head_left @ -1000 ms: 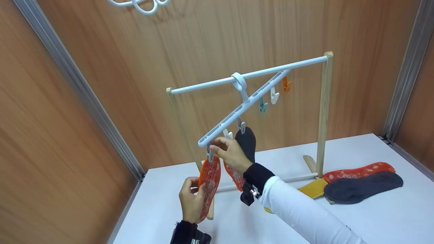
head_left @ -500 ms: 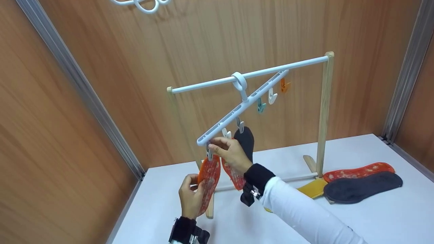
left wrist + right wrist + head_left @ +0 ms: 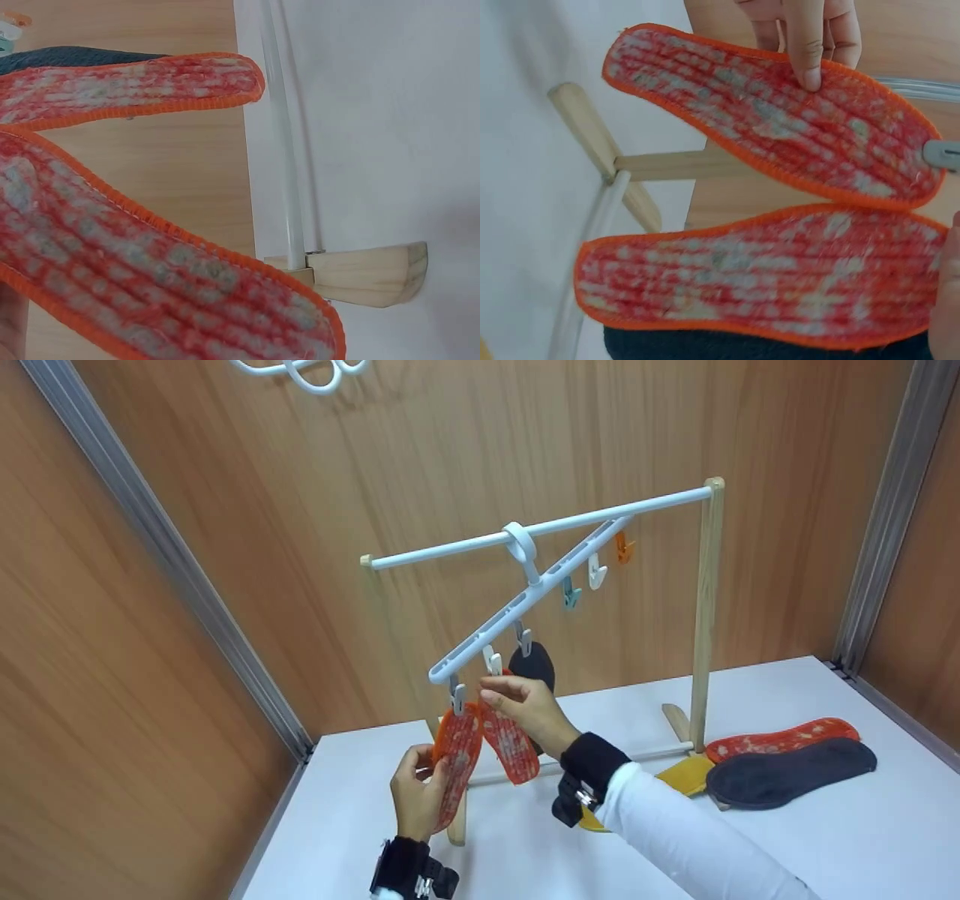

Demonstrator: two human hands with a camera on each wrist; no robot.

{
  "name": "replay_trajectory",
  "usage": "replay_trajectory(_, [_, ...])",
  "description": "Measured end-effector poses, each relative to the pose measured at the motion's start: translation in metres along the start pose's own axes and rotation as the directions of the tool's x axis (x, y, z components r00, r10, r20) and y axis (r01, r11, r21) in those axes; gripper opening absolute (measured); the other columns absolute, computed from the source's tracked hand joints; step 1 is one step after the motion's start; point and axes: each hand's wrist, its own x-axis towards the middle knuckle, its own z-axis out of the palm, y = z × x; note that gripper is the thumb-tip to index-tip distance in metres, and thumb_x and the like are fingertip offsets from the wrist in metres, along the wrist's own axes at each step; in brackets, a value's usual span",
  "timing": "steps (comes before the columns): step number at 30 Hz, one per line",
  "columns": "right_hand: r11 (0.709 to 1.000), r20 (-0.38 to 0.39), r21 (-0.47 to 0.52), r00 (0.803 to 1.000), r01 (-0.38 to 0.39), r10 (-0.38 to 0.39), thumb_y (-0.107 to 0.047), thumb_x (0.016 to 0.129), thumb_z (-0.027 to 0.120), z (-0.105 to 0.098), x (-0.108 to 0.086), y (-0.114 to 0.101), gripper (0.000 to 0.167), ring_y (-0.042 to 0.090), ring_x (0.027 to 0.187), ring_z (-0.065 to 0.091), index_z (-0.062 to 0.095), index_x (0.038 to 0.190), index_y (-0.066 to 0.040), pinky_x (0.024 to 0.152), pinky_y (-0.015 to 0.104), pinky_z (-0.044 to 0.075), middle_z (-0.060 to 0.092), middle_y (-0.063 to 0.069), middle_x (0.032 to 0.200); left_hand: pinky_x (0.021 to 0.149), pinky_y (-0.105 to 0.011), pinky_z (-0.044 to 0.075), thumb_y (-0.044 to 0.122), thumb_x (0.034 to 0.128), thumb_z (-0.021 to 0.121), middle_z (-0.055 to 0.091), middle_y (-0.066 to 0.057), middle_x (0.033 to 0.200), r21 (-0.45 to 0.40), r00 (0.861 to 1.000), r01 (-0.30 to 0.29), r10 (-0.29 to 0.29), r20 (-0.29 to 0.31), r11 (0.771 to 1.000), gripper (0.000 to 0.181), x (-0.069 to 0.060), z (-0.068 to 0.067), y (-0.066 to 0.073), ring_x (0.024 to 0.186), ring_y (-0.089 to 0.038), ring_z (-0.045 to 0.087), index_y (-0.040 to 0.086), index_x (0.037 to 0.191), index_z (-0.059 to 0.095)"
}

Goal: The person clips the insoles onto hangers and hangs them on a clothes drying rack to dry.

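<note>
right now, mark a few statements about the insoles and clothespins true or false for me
1. The left grip pinches a hanging red insole. True.
2. The orange clothespin holds an insole. False: the orange clothespin holds nothing.
3. A dark insole hangs from the white hanger. True.
4. Only one red insole hangs. False: a second red insole hangs beside it.
5. Another red insole lies on the tabletop. True.

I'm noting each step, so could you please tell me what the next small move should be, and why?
Probably the left hand should release the nearest red insole, since the gray end clip on the hanger appears to grip its top.
</note>
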Motion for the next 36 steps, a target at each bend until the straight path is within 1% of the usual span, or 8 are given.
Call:
replay_trajectory(4, [0.998, -0.027, 0.013, 0.998, -0.061, 0.062, -0.028, 0.092, 0.061, -0.018, -0.008, 0.008, 0.043, 0.033, 0.111, 0.057, 0.057, 0.125, 0.0, 0.098, 0.047, 0.044, 0.061, 0.017, 0.121, 0.067, -0.031, 0.054, -0.005, 0.0806, 0.067, 0.065, -0.009, 0.085, 0.008, 1.0, 0.002, -0.002, 0.003, 1.0, 0.014, 0.001, 0.003, -0.002, 0.077, -0.019, 0.06, 0.0, 0.093, 0.063])
replay_trajectory(9, [0.993, -0.061, 0.007, 0.991, -0.12, 0.121, -0.03, 0.092, 0.061, -0.045, -0.018, 0.025, 0.046, 0.029, 0.111, 0.058, 0.057, 0.123, 0.003, 0.099, 0.041, 0.044, 0.06, 0.02, 0.121, 0.069, -0.032, 0.055, -0.004, 0.0828, 0.067, 0.066, -0.01, 0.089, 0.031, 1.0, 0.01, -0.01, 0.0, 0.999, 0.015, 0.003, 0.005, -0.004, 0.079, -0.021, 0.061, -0.001, 0.097, 0.063])
replay_trajectory(13, [0.988, -0.084, -0.012, 0.985, -0.155, 0.154, -0.029, 0.091, 0.062, -0.068, -0.03, 0.039, 0.046, 0.024, 0.108, 0.06, 0.057, 0.122, 0.005, 0.098, 0.037, 0.045, 0.062, 0.017, 0.12, 0.07, -0.03, 0.055, -0.003, 0.084, 0.065, 0.066, -0.01, 0.091, 0.051, 0.999, 0.035, -0.035, 0.001, 0.998, 0.015, 0.005, 0.006, -0.004, 0.081, -0.021, 0.062, -0.001, 0.099, 0.063])
replay_trajectory(17, [0.979, -0.109, -0.036, 0.975, -0.198, 0.194, -0.032, 0.091, 0.062, -0.088, -0.044, 0.052, 0.046, 0.022, 0.105, 0.061, 0.059, 0.121, 0.002, 0.096, 0.032, 0.046, 0.064, 0.013, 0.116, 0.072, -0.031, 0.055, -0.002, 0.085, 0.065, 0.066, -0.01, 0.093, 0.051, 0.998, 0.063, -0.064, 0.015, 0.997, 0.015, 0.006, 0.008, -0.003, 0.082, -0.02, 0.061, 0.001, 0.1, 0.063])
replay_trajectory(21, [0.968, -0.127, -0.039, 0.962, -0.249, 0.242, -0.035, 0.09, 0.062, -0.102, -0.056, 0.064, 0.047, 0.02, 0.103, 0.06, 0.059, 0.121, 0.0, 0.096, 0.031, 0.046, 0.064, 0.011, 0.116, 0.072, -0.033, 0.055, -0.001, 0.0853, 0.064, 0.066, -0.01, 0.093, 0.037, 0.998, 0.066, -0.067, 0.02, 0.997, 0.015, 0.007, 0.011, -0.003, 0.083, -0.02, 0.061, 0.001, 0.1, 0.063])
replay_trajectory(27, [0.955, -0.127, -0.035, 0.949, -0.295, 0.288, -0.036, 0.089, 0.063, -0.113, -0.067, 0.076, 0.049, 0.019, 0.101, 0.06, 0.058, 0.122, 0.001, 0.099, 0.037, 0.044, 0.063, 0.012, 0.117, 0.071, -0.029, 0.054, -0.001, 0.0854, 0.065, 0.067, -0.007, 0.093, 0.069, 0.999, 0.033, -0.034, 0.01, 0.997, 0.014, 0.007, 0.008, 0.002, 0.083, -0.018, 0.06, 0.002, 0.099, 0.064])
replay_trajectory(30, [0.943, -0.093, -0.083, 0.945, -0.322, 0.314, -0.032, 0.09, 0.064, -0.118, -0.073, 0.081, 0.046, 0.024, 0.104, 0.059, 0.058, 0.122, -0.001, 0.098, 0.039, 0.045, 0.063, 0.012, 0.117, 0.07, -0.027, 0.053, -0.001, 0.0848, 0.065, 0.066, -0.006, 0.093, 0.079, 1.0, 0.007, -0.006, -0.004, 0.997, 0.013, 0.005, 0.007, 0.008, 0.083, -0.018, 0.06, 0.003, 0.098, 0.063])
replay_trajectory(36, [0.908, 0.053, -0.245, 0.93, -0.341, 0.363, -0.023, 0.085, 0.07, -0.13, -0.09, 0.097, 0.049, 0.029, 0.106, 0.056, 0.054, 0.125, 0.001, 0.095, 0.037, 0.047, 0.058, 0.017, 0.12, 0.068, -0.024, 0.052, -0.001, 0.0851, 0.065, 0.064, -0.005, 0.092, 0.093, 0.997, -0.078, 0.08, -0.018, 0.993, 0.014, 0.003, 0.004, 0.026, 0.082, -0.017, 0.06, 0.002, 0.099, 0.061])
